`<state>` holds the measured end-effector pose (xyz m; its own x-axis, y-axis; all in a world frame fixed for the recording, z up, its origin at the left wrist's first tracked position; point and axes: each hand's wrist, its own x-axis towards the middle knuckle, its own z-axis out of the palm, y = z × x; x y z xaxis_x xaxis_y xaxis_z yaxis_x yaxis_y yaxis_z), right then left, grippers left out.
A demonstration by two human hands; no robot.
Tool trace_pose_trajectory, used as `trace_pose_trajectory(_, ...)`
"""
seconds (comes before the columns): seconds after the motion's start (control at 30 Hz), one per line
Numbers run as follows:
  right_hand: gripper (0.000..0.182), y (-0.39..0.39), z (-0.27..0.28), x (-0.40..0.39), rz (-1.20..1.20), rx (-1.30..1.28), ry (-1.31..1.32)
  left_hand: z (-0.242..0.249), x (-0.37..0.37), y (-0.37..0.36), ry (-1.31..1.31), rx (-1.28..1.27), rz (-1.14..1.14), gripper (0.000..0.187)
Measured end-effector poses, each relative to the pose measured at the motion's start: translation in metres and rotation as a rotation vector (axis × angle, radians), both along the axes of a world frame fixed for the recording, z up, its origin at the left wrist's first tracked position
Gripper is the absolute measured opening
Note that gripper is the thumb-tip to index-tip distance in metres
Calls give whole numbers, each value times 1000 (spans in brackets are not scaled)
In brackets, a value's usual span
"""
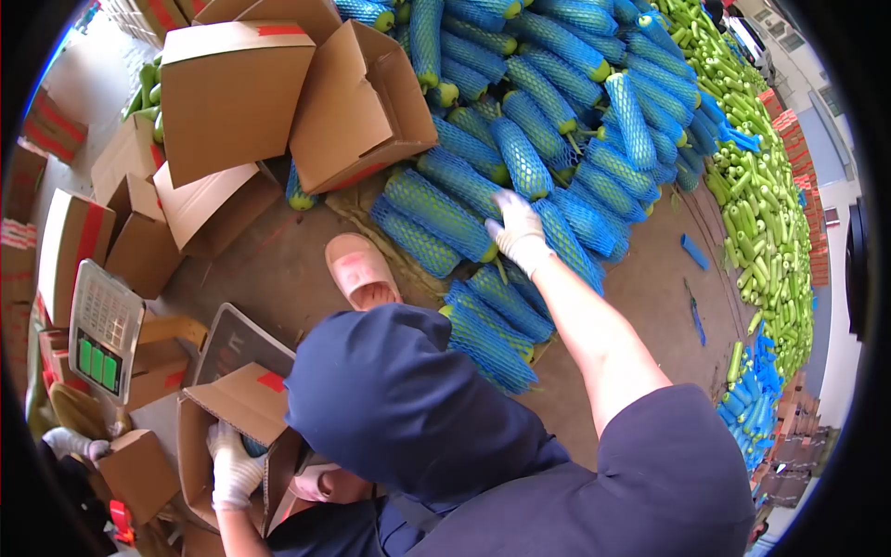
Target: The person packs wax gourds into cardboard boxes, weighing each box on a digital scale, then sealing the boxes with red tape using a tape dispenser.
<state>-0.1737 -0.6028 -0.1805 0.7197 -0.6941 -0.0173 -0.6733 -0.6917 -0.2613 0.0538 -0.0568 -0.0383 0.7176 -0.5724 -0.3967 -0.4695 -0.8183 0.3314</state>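
My right hand (518, 230), in a white glove, is at the pile of green gourds in blue net sleeves (450, 209). Its thumb and fingers are apart, over the end of a sleeved gourd, with nothing plainly gripped. At the lower left, my left hand (235, 466), also gloved, reaches into an open cardboard box (193, 446). Its fingers look stretched out, with the tips partly hidden in the box, beside something in blue netting (252, 446). A dark hood and dark sleeve fill the lower middle.
Empty cardboard boxes (237, 97) are stacked at the upper left. A scale display (107, 325) stands at the left. A co-worker's gloved hand (76, 444) shows at the far left. Unsleeved green gourds (761, 232) lie heaped at the right, above blue nets (750, 408).
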Motion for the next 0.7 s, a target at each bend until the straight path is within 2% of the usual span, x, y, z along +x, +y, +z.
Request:
trace_pose_trajectory(0.03,61,-13,-7,11,-21,-68,28,7,-6,4,-78,11,-20,80)
trace_pose_trajectory(0.17,90,-36,-8,53,-190,117,454,6,-20,25,-15,-185,112,78)
trace_pose_trajectory(0.23,93,-44,-5,65,-150,138,528,-4,-20,27,68,-230,191,76)
trace_pose_trajectory(0.27,96,-48,-1,71,-120,155,598,-5,-17,24,100,-173,127,76)
trace_pose_trajectory(0.3,78,-52,18,72,-47,276,572,-6,-13,21,132,-115,65,76)
trace_pose_trajectory(0.33,72,-63,18,66,-9,431,468,-9,-13,17,94,-33,53,66)
trace_pose_trajectory(0.37,66,-77,22,60,33,579,361,-12,-9,8,92,-35,73,66)
trace_pose_trajectory(0.43,53,-71,65,37,-30,1134,115,-19,-3,-12,133,-19,115,52)
trace_pose_trajectory(0.47,50,-64,86,21,-143,1301,21,-31,0,-12,135,-26,129,52)
trace_pose_trajectory(0.5,46,-55,101,3,-261,1465,-78,-47,5,-8,17,30,-61,47)
trace_pose_trajectory(0.53,54,-45,109,-18,-220,1534,-208,-54,10,-8,-108,87,-249,43)
trace_pose_trajectory(0.6,73,-10,140,-27,-52,1585,-369,-37,8,-29,141,-124,10,48)
trace_pose_trajectory(0.63,84,13,164,-16,77,1579,-390,-38,7,-25,11,-162,-79,56)
trace_pose_trajectory(0.67,102,21,167,-9,95,1611,-349,-39,8,-21,16,-120,-52,63)
trace_pose_trajectory(0.7,97,39,185,10,102,1537,-352,-23,5,-25,51,-119,-5,64)
